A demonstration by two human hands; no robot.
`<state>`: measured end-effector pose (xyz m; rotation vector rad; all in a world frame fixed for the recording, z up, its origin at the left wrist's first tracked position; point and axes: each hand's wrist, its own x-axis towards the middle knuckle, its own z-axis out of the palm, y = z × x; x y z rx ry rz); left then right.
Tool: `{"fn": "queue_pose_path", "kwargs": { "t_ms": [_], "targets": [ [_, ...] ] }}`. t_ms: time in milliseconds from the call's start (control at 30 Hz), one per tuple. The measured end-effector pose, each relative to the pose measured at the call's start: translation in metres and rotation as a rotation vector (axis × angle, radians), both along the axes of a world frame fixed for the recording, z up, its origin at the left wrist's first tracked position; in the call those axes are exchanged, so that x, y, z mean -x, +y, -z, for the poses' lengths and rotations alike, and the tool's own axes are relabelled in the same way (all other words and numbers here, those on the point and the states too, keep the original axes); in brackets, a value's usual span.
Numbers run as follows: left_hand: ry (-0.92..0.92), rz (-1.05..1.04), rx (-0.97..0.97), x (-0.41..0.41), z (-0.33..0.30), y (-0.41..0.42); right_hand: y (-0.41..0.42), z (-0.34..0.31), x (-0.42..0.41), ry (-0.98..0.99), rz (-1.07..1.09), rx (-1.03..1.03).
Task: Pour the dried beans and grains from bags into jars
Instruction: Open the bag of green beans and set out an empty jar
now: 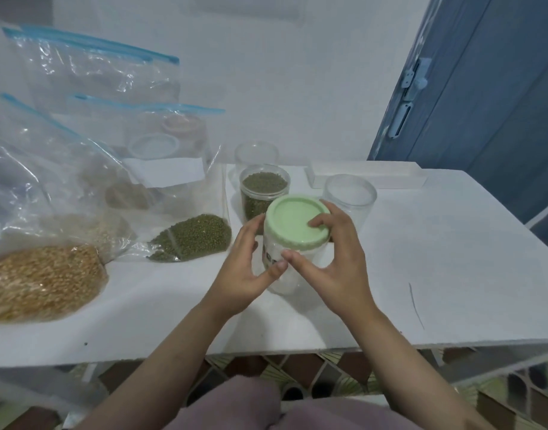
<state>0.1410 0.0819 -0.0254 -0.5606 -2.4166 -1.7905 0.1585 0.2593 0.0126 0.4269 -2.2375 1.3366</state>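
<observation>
A clear plastic jar (285, 274) with a pale green lid (293, 223) stands in the middle of the white table (437, 274). My left hand (246, 268) wraps the jar's left side. My right hand (331, 265) grips the lid's rim, fingers on top and thumb at the front. Behind it stands an open jar filled with green mung beans (264, 189). An empty open jar (350, 198) is to the right, another empty jar (256, 155) at the back. A zip bag of mung beans (192, 237) lies left of the jars.
More zip bags fill the left side: one with yellow grain (40, 280), others with pale grains (89, 228), and one holding lids (153, 145). A white tray (369, 176) lies at the back. A blue door (484, 103) is on the right. The table's front edge is near my knees.
</observation>
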Motion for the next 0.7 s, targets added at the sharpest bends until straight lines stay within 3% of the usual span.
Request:
{"fn": "queue_pose_path", "kwargs": {
  "t_ms": [300, 567, 700],
  "targets": [
    [-0.115, 0.101, -0.053, 0.0, 0.008, 0.001, -0.006, -0.006, 0.009, -0.125, -0.037, 0.1],
    [-0.203, 0.155, -0.072, 0.014, 0.001, -0.004, 0.008, -0.014, 0.03, -0.112, -0.16, 0.09],
    [-0.215, 0.194, -0.041, 0.016, -0.003, -0.007, 0.019, -0.02, 0.035, -0.25, -0.278, 0.139]
  ]
}}
